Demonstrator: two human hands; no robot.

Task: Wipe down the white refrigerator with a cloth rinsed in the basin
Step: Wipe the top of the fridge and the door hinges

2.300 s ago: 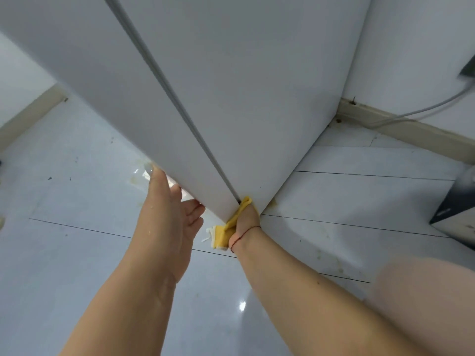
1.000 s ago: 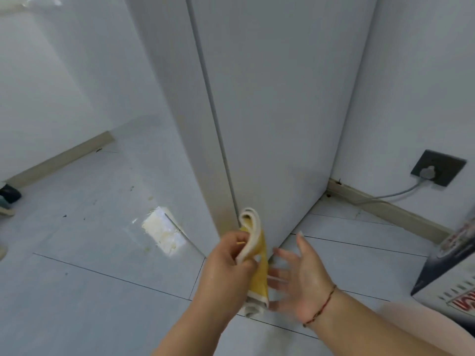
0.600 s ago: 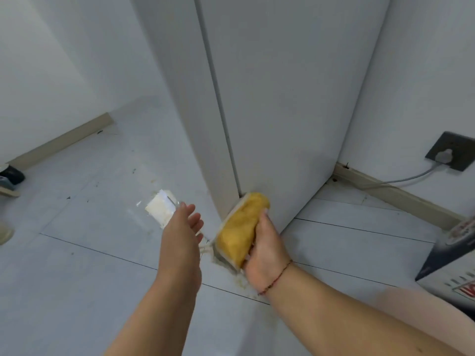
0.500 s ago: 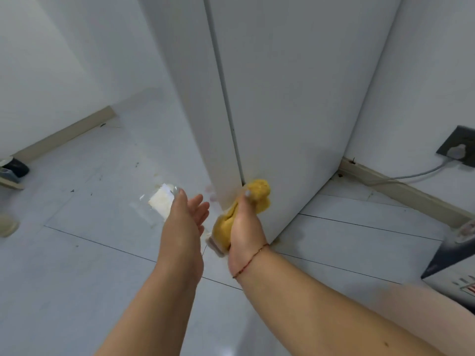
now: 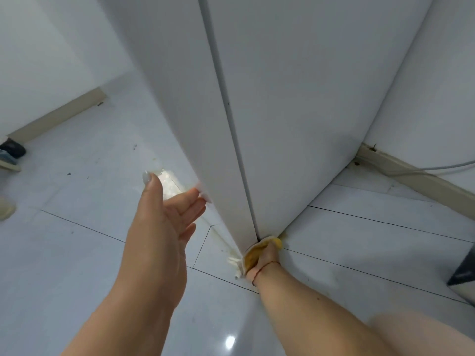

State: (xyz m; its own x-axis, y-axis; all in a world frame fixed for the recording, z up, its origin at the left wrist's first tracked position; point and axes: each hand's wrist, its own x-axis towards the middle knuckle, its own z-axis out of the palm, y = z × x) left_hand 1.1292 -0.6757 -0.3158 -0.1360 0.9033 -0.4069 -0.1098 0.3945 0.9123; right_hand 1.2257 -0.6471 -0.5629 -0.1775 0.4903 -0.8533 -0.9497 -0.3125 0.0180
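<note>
The white refrigerator [image 5: 295,104] rises in front of me, its corner edge running down to the tiled floor. My right hand [image 5: 264,262] grips a yellow cloth [image 5: 253,255] with white trim and presses it against the bottom of that corner, at floor level. My left hand [image 5: 164,222] is open, fingers spread, its fingertips touching the lower edge of the refrigerator's left face. The basin is not in view.
Glossy white floor tiles [image 5: 77,253] with specks of dirt surround the refrigerator. A beige skirting board [image 5: 416,173] and a grey cable [image 5: 437,167] run along the right wall. Shoes [image 5: 10,152] lie at the far left. A dark box [image 5: 462,276] sits at the right edge.
The cloth passed from my left hand to my right. My right hand then slid it down the refrigerator's corner to the floor, while my left hand opened and reached to the left face.
</note>
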